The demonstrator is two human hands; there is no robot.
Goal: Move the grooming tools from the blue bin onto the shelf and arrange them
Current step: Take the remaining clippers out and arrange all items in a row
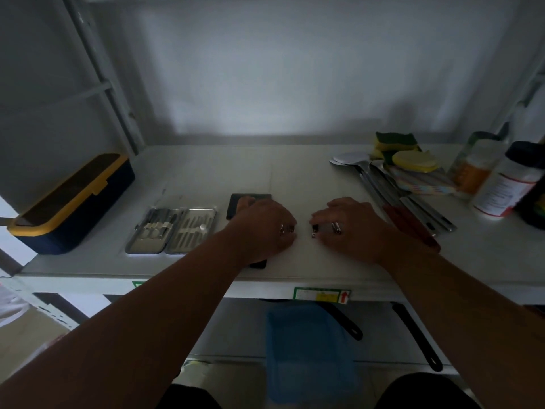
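On the white shelf (206,172) an open manicure kit (172,230) lies flat, showing several metal tools in two halves. Just right of it lies a black case (250,199), and my left hand (264,228) is pressed down over it, fingers curled on its right side. Most of the case is hidden by the hand. My right hand (346,227) rests on the shelf beside it, fingertips holding a small metal nail clipper (314,231). The blue bin (309,349) stands below the shelf, between my forearms.
A navy box with a yellow rim (70,202) stands at the shelf's left end. At the right lie steel ladles and red-handled utensils (407,208), sponges (395,143), a yellow lid (415,160) and bottles (501,187). Black pan handles (418,335) hang under the shelf.
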